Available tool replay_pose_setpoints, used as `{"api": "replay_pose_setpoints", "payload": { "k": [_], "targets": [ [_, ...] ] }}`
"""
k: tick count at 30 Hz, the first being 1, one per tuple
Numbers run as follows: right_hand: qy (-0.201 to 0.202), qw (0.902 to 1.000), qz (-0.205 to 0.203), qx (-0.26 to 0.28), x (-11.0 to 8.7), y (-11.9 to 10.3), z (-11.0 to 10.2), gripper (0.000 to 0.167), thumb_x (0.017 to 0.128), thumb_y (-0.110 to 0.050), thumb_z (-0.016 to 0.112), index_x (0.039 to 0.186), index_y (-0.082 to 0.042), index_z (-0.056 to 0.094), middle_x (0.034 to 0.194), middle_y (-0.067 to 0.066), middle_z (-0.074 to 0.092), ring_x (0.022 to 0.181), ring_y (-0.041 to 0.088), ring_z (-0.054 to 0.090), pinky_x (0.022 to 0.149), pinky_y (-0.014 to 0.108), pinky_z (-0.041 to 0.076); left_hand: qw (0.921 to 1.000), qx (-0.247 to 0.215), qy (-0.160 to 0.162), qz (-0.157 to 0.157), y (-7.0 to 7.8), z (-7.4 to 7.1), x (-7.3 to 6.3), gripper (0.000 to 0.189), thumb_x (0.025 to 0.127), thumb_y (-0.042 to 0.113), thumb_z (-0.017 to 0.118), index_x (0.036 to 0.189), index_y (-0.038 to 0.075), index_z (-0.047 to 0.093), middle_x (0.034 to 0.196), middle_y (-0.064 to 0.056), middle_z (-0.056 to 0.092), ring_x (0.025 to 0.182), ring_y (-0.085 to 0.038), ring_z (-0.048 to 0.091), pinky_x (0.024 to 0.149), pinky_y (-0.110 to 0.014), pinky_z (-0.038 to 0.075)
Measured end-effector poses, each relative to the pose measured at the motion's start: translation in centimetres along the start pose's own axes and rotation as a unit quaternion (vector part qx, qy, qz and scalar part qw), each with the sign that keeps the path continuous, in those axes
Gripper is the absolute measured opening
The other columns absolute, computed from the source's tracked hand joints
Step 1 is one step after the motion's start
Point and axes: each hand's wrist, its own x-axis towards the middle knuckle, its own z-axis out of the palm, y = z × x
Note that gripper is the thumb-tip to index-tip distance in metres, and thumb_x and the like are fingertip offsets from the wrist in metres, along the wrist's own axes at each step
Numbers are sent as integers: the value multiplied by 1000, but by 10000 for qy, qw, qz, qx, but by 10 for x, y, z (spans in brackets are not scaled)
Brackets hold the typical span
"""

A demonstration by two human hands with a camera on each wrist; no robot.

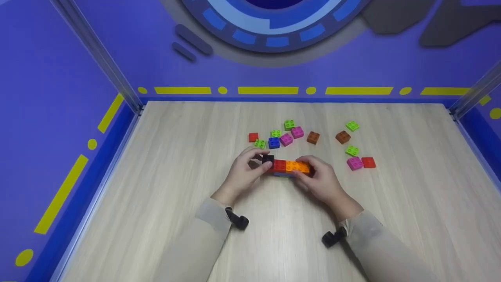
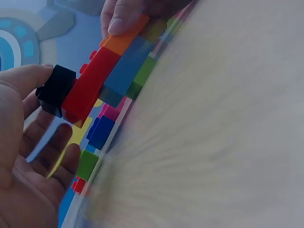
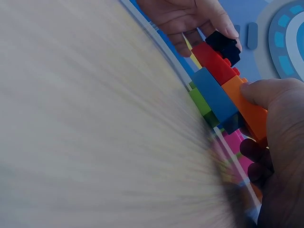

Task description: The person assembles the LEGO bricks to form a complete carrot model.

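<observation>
Both hands hold one stack of joined toy building bricks just above the table. Thumb and finger of the left hand (image 1: pixel 240 172) pinch the black brick (image 2: pixel 57 90) at the stack's left end; its other fingers spread loosely below in the left wrist view. That black brick sits on top of a red brick (image 2: pixel 91 85). Beside the red one lies an orange brick (image 1: pixel 297 167), which the right hand (image 1: pixel 325 182) grips at the right end, thumb on the near side. Underneath both runs a blue brick (image 3: pixel 216 97), with a green brick (image 3: pixel 201 103) below it.
Behind the hands lie loose bricks: a red one (image 1: pixel 253 137), a dark blue one (image 1: pixel 274 142), pink ones (image 1: pixel 297 132), several green ones (image 1: pixel 289 125) and a brown one (image 1: pixel 313 137). More sit at right, including a red brick (image 1: pixel 368 162). A blue wall (image 1: pixel 274 74) borders the table's back.
</observation>
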Motion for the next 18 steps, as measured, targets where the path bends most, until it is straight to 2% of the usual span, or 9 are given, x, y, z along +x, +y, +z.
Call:
{"api": "replay_pose_setpoints", "payload": {
  "k": [2,5,8,12,15,18],
  "targets": [
    [-5,10000,-2,16,0,0,0,41,101,-29,88,136,-11,75,133,9,78,114,24,68,109,27,56,10000,-54,-22,-46,0,1,0,41,106,18,80,143,2,73,143,-16,70,127,-33,71,114,-46,61],
    [-26,10000,26,3,0,-1,-1,42,102,-30,88,137,-12,75,134,9,77,115,24,68,112,32,57,9994,-225,-49,-275,2,3,-1,39,107,17,79,143,4,73,148,-17,68,129,-34,74,116,-45,61],
    [-33,10000,34,13,0,0,-1,42,102,-30,88,138,-11,75,135,9,77,116,25,69,114,41,57,9940,-810,-66,-730,6,6,-2,42,107,16,79,146,3,71,154,-19,66,123,-31,77,102,-42,68],
    [-23,10000,24,4,1,0,0,43,102,-31,88,138,-12,75,136,9,77,117,26,69,115,45,57,9802,-1527,-1,-1257,12,10,-3,46,107,15,79,150,2,67,157,-23,63,106,-27,82,84,-40,72],
    [-24,10000,29,-7,1,1,0,43,102,-32,87,138,-13,75,135,8,77,116,25,69,115,44,58,9765,-1651,121,-1378,13,13,-3,46,107,14,80,150,1,67,156,-23,63,100,-23,81,86,-37,72],
    [-45,10000,46,-5,1,1,0,43,103,-35,87,138,-14,75,135,8,77,116,24,68,114,39,57,9746,-1714,233,-1421,12,15,-3,46,106,11,81,148,0,68,155,-22,63,107,-22,78,94,-37,71]
  ]
}}
